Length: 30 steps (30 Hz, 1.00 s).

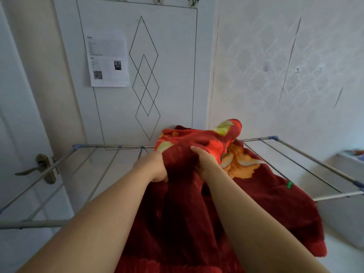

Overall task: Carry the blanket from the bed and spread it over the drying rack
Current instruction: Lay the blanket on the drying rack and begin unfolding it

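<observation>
A dark red blanket (266, 196) with orange and yellow flowers lies bunched across the middle of the metal drying rack (307, 166). Its near part hangs down toward me. My left hand (152, 167) grips a fold of the blanket at the centre. Close beside it, my right hand (203, 162) is closed on another fold. The far end of the blanket is heaped up by the wall. The left wing of the rack shows bare rails, and so does the right wing.
A white door (167, 75) with a diamond pattern and a taped paper sheet (108, 61) stands behind the rack. Another door with a brass handle (42, 167) is at the left. A white box (346, 194) sits low at the right by the wallpapered wall.
</observation>
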Tool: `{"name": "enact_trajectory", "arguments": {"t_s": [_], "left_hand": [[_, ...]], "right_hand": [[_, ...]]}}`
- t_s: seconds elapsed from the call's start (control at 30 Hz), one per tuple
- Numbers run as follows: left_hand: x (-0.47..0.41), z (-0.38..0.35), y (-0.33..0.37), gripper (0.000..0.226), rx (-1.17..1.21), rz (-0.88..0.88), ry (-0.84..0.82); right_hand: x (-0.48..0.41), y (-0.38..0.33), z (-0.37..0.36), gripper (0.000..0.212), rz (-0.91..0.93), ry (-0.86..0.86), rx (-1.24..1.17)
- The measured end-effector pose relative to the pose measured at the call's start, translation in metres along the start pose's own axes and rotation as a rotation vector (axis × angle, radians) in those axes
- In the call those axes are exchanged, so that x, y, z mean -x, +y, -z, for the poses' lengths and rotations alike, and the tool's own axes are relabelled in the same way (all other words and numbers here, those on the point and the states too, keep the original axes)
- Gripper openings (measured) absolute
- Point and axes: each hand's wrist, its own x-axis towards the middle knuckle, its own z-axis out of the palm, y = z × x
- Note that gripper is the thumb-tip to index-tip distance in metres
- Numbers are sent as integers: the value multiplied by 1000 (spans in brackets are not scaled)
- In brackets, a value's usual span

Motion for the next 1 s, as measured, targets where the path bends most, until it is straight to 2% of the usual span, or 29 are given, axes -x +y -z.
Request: {"name": "enact_trajectory", "arguments": {"t_s": [0.07, 0.13, 0.27, 0.33, 0.37, 0.4, 0.5, 0.6, 0.67, 0.77, 0.9, 1.0], "left_hand": [[-2, 0, 4, 77, -56, 27, -24], [-7, -1, 11, 89, -86, 69, -49], [-25, -12, 28, 147, -43, 90, -123], [-32, -19, 34, 167, 29, 51, -105], [-34, -22, 37, 168, 37, 48, -93], [-34, -24, 39, 161, 22, 46, -92], [-37, -27, 39, 120, -27, 52, -30], [-37, -21, 30, 107, -19, 43, 31], [-35, -14, 22, 98, 15, 62, 59], [-30, -2, 4, 87, 68, 87, 102], [-26, 12, -31, 90, 112, 141, 163], [-23, 24, -59, 86, 117, 187, 236]], "right_hand": [[-20, -4, 8, 69, 7, 72, -37], [-37, -10, 15, 90, 0, 94, -10], [-91, -14, 33, 138, -69, 151, 59], [-122, -14, 41, 146, -136, 166, 68], [-151, -11, 47, 145, -150, 181, 33], [-168, -10, 52, 143, -161, 191, -2], [-150, -25, 49, 140, -150, 233, -36], [-107, -45, 28, 101, 22, 199, -39], [-105, -51, 11, 88, 109, 128, -25], [-106, -52, -21, 90, 180, 32, -3], [-120, -44, -70, 102, 242, -101, 4], [-117, -40, -109, 102, 262, -156, -3]]}}
